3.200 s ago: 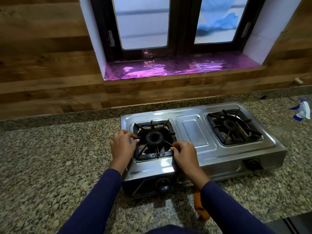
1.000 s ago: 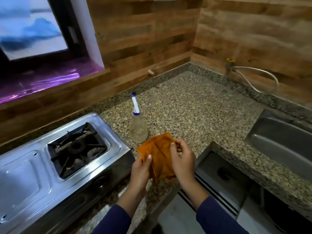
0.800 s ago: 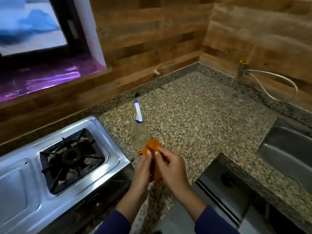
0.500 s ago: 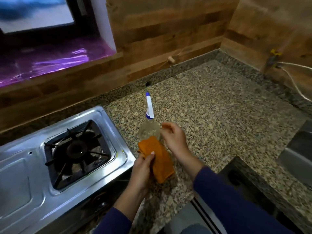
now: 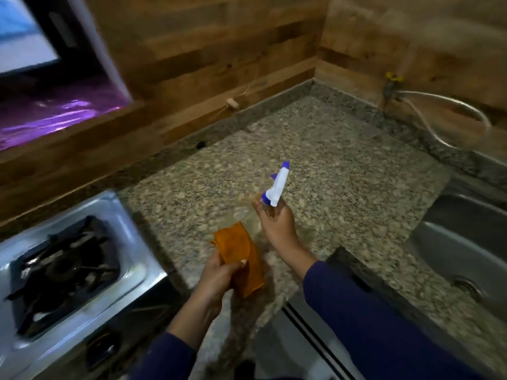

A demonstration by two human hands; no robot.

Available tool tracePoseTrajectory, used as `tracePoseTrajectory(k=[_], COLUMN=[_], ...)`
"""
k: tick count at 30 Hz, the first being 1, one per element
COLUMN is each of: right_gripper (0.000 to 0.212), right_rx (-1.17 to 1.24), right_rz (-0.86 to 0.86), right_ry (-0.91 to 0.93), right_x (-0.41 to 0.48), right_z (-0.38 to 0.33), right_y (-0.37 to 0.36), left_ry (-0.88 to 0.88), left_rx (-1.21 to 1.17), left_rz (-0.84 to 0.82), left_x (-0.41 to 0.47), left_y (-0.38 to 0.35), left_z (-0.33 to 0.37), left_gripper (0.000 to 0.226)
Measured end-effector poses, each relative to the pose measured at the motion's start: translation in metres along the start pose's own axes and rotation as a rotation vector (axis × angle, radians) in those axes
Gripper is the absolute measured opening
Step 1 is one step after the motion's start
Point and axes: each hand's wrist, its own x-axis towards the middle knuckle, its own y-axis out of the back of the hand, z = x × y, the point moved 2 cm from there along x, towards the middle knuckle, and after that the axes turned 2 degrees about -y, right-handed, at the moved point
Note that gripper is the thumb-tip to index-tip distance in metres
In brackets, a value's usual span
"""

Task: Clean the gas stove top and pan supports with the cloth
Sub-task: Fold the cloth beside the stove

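Half the blurred gas stove [image 5: 137, 259] offscreen

Cloth [image 5: 241, 259] in left hand [image 5: 218, 279], spray bottle [image 5: 277, 185] (tilted) in right hand [image 5: 277, 227].

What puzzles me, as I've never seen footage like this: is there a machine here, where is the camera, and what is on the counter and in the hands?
There is no machine. These are a person's two bare hands, filmed by one wide-angle camera worn on the head, looking forward and down. The left hand holds an orange cloth. The right hand grips a spray bottle with a white and blue head, held tilted. Below them is a speckled granite counter. At the left stands a steel gas stove with a black pan support, and at the right is a steel sink. The picture is somewhat blurred.
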Motion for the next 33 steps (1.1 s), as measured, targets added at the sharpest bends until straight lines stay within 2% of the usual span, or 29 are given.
tracePoseTrajectory(k=[4,10,16,20,22,26,30,33], right_gripper=[0.033,0.017,0.014,0.015,0.013,0.014,0.026,0.038], right_rx=[0.075,0.002,-0.089,-0.143,-0.176,-0.246,-0.235,-0.231], right_rz=[0.311,0.701,0.913,0.956,0.925,0.853,0.9,0.865], right_ry=[0.021,-0.013,-0.1,-0.155,-0.162,-0.152,-0.102,-0.084], right_x=[-0.028,-0.108,-0.196,-0.228,-0.233,-0.225,-0.227,-0.229], right_z=[0.01,0.06,0.108,0.124,0.128,0.134,0.148,0.157], right_y=[0.143,0.347,0.464,0.501,0.513,0.519,0.517,0.51], left_ry=[0.057,0.186,0.178,0.185,0.168,-0.013,-0.492,-0.574], left_rx=[0.045,0.119,0.38,0.459,0.536,0.826,1.281,1.452], left_rz=[-0.15,-0.427,-0.755,-0.816,-0.828,-0.795,-0.642,-0.593], left_x=[0.013,0.013,-0.014,-0.02,-0.02,-0.018,-0.013,-0.019], left_y=[-0.097,-0.276,-0.425,-0.483,-0.498,-0.496,-0.485,-0.478], left_z=[-0.018,-0.08,-0.135,-0.167,-0.185,-0.202,-0.194,-0.189], left_gripper=[0.06,0.05,0.043,0.043,0.045,0.045,0.039,0.056])
